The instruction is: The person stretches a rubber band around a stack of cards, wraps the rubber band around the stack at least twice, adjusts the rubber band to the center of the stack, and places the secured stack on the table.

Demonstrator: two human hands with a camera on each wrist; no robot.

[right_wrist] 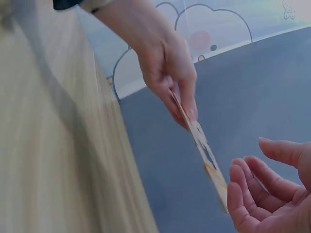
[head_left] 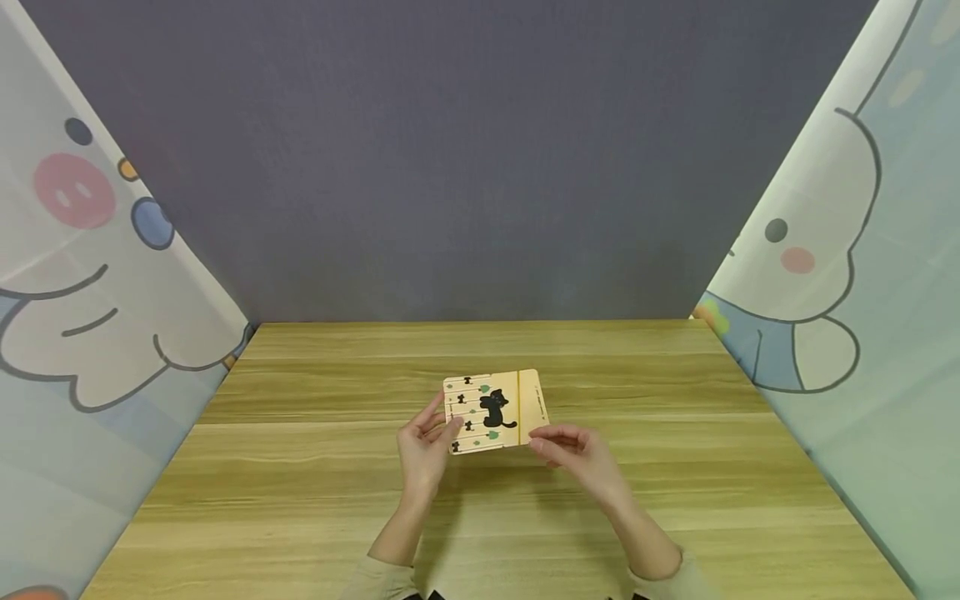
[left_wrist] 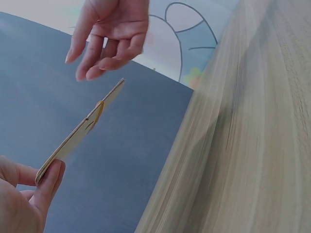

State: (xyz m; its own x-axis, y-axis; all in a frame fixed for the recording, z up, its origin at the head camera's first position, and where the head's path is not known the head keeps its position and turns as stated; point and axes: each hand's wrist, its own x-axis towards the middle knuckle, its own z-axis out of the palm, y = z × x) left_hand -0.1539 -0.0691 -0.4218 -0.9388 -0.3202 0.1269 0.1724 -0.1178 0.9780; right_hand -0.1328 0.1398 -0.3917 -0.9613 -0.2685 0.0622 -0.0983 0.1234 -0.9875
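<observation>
A thin cream panel point(head_left: 480, 412) with rounded corners carries a printed black cat, small black bows and green leaf shapes. A yellow elastic band point(head_left: 519, 408) goes round it near its right end. In the left wrist view the panel point(left_wrist: 73, 138) appears edge-on as thin stacked layers, held above the table. My left hand point(head_left: 426, 446) pinches its left end, thumb on the printed face and fingers behind. My right hand point(head_left: 577, 454) is beside the lower right corner. In the right wrist view the right hand point(right_wrist: 272, 194) has its thumb apart from loosely bent fingers, gripping nothing.
A wood-grain table point(head_left: 300, 500) lies beneath both hands. Behind it rises a dark grey-blue backdrop point(head_left: 472, 167). Cartoon-printed curtains hang on the left point(head_left: 112, 292) and on the right point(head_left: 862, 333).
</observation>
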